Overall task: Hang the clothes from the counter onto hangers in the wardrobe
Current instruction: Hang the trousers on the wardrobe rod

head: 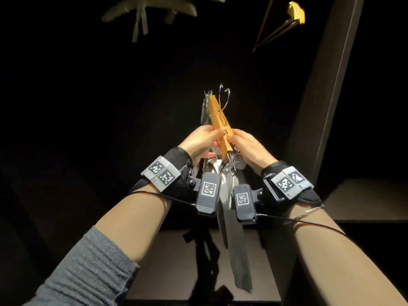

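Observation:
I hold a wooden hanger point(218, 115) edge-on in front of me inside the dark wardrobe, its metal hook point(224, 96) pointing away. My left hand point(204, 141) pinches the hanger's left side and my right hand point(247, 149) grips its right side. A grey garment point(237, 246) hangs from the hanger's clips down between my wrists. Both wrists wear black bands with square-coded tags.
A pale garment on a hanger point(150, 9) hangs at the top left. Another wooden hanger with a yellow piece point(294, 11) hangs at the top right. A dark wardrobe panel point(326, 89) rises on the right. A brown shelf surface point(181, 261) lies below.

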### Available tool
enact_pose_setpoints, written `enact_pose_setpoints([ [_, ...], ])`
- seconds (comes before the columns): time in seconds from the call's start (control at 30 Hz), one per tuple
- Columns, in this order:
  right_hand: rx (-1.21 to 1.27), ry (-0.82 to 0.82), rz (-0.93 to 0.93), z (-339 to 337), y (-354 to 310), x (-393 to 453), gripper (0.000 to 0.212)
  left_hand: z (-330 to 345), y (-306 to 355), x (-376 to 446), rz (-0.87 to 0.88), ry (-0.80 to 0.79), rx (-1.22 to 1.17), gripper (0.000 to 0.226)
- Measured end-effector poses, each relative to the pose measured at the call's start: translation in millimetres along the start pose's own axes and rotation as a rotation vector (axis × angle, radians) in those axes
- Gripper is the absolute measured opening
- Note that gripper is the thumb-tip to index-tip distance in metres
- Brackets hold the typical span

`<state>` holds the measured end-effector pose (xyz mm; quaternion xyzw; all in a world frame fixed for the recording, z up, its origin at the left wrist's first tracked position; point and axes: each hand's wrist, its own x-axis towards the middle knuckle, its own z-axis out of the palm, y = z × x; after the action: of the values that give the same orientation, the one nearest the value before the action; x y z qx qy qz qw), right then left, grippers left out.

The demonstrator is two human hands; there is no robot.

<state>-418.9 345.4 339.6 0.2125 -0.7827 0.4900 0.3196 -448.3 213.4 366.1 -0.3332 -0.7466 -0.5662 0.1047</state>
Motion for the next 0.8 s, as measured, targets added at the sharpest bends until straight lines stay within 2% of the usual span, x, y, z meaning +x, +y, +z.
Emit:
enact_pose_setpoints([
  [0.07, 0.054, 0.065, 0.017, 2, 0, 2, 0.026, 3, -3, 0, 0.016, 0.059, -0.044, 0.058],
  [0.13, 0.078, 0.109, 0.013, 5, -1, 4, 0.030, 6, -7, 3, 0.044, 0.114, -0.044, 0.060],
  [0.3, 0.102, 0.178, -0.003, 8, -7, 8, 0.033, 6, -7, 3, 0.098, 0.103, -0.020, 0.054],
  [0.43, 0.165, 0.213, 0.032, 6, -18, 8, 0.028, 0, 1, -9, 0.183, -0.090, -0.093, 0.048],
  [0.5, 0.183, 0.218, 0.056, 6, -23, 9, 0.022, -3, 4, -10, 0.194, -0.127, -0.108, 0.047],
  [0.7, 0.243, 0.283, 0.174, 8, -31, -7, 0.028, 2, 2, -26, 0.151, 0.003, -0.227, 0.009],
  [0.8, 0.205, 0.312, 0.231, 13, -33, -15, 0.044, 1, -1, -37, 0.093, 0.071, -0.288, 0.016],
])
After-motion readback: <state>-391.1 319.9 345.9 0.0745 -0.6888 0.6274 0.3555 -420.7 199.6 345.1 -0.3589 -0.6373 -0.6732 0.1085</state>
